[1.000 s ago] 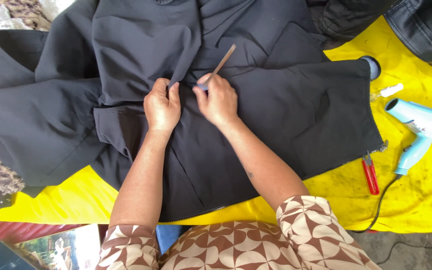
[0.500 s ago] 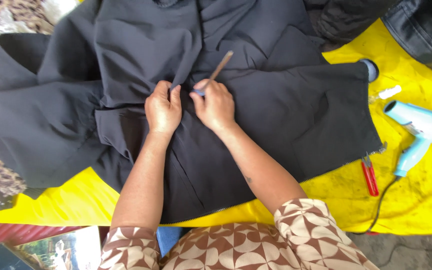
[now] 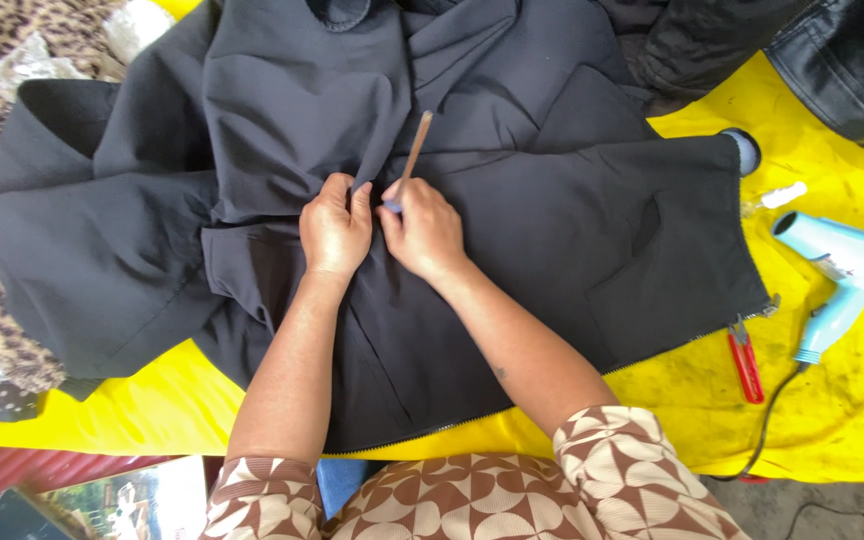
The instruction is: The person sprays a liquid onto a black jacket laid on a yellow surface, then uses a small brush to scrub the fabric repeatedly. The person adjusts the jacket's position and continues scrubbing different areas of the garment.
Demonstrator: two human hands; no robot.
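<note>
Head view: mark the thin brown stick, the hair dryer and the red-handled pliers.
thin brown stick (image 3: 416,146), head view, on the shaft above the right hand.
hair dryer (image 3: 860,262), head view, on the pale blue barrel.
red-handled pliers (image 3: 748,366), head view, on a red handle.

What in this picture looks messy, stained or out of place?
The yellow table cover is smudged with dark stains near the light blue hair dryer. The black garment lies rumpled and bunched at the upper left.
</note>
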